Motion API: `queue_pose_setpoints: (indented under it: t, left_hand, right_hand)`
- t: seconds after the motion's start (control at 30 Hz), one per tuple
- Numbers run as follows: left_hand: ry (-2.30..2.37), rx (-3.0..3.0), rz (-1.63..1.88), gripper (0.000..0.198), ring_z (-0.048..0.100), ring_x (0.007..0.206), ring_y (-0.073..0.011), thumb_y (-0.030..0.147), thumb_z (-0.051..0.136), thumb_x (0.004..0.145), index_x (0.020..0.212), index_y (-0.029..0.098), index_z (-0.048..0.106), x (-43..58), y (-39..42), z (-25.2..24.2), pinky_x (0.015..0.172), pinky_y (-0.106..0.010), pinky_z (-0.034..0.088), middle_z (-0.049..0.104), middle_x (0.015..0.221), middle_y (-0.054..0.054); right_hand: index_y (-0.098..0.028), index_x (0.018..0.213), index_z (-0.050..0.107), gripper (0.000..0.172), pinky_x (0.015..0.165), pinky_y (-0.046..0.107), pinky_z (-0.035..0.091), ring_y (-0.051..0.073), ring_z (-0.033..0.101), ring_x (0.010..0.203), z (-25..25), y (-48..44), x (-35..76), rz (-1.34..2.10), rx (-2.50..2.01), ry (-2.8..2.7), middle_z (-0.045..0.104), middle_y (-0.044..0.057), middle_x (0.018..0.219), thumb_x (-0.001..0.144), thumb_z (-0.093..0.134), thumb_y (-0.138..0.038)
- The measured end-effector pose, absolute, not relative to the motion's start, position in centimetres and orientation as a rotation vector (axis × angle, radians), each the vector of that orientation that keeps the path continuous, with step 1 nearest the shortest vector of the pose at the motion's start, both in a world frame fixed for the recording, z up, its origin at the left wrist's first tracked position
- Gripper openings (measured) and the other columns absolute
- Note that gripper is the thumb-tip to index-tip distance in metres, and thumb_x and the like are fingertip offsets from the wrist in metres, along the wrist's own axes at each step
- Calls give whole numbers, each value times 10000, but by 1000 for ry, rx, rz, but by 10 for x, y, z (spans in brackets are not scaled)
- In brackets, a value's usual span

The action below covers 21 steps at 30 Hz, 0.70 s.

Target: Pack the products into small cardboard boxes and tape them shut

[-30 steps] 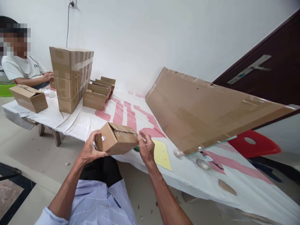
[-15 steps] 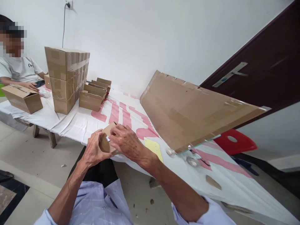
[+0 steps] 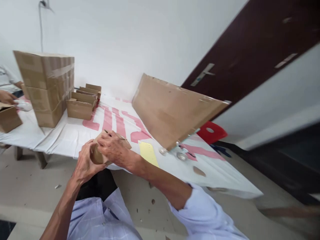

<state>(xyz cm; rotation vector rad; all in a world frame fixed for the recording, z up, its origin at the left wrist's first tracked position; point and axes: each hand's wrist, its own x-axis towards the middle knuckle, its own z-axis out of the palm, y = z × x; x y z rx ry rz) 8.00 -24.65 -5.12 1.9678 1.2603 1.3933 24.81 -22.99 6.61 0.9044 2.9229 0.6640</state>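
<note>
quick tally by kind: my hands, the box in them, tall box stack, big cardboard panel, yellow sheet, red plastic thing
Held box: 1
Hands: 2 (left hand, right hand)
Tall box stack: 1
Cardboard panel: 1
Yellow sheet: 1
Red plastic thing: 1
Total: 7

Worn on the head, the one camera looks forward and down from close above the light-blue checked fabric shirt [image 3: 100, 218] at bottom centre, across the white-and-pink cloth-covered table [image 3: 63, 141], towards the plain white wall [image 3: 120, 40] at the top.
</note>
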Motion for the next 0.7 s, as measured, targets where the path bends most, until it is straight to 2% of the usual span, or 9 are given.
queue_pose_setpoints:
  t: [0.13, 0.3, 0.4, 0.53, 0.7]
  left_hand:
    - [1288, 1985, 1423, 813, 619, 1376, -393, 427, 939, 635, 1342, 237, 584, 79, -240, -48, 1120, -567, 535, 628, 1489, -168]
    - [1320, 2000, 1423, 773, 648, 1325, -398, 561, 906, 674, 1296, 223, 596, 80, -238, -39, 1080, -565, 563, 645, 1462, -168]
    - [1326, 2014, 1409, 766, 658, 1304, -398, 565, 898, 676, 1291, 225, 594, 81, -237, -35, 1073, -567, 570, 655, 1449, -160]
    - [1340, 2024, 1391, 822, 656, 1302, -403, 559, 905, 666, 1341, 221, 580, 81, -236, -34, 1098, -578, 557, 659, 1441, -153]
    - [1387, 2009, 1330, 855, 700, 1184, -400, 611, 890, 659, 1350, 217, 578, 78, -235, -33, 998, -576, 605, 674, 1401, -155]
  right_hand:
    - [-178, 1136, 747, 136, 981, 473, 449, 290, 590, 1159, 71, -228, 245, 664, 921, 2941, 741, 115, 1198, 1052, 644, -207]
    - [-194, 1056, 744, 94, 974, 474, 459, 283, 604, 1161, 75, -225, 247, 666, 931, 2999, 756, 93, 1194, 1053, 655, -225]
    - [-190, 1049, 755, 151, 988, 461, 453, 275, 614, 1169, 77, -224, 248, 627, 934, 3013, 768, 82, 1192, 1080, 615, -239]
    - [-186, 974, 762, 140, 957, 425, 450, 262, 632, 1123, 75, -222, 246, 628, 913, 3051, 786, 67, 1136, 1053, 647, -203]
    - [-171, 980, 744, 216, 921, 395, 474, 240, 637, 1070, 69, -218, 244, 684, 946, 3166, 760, 88, 1098, 1081, 553, -164]
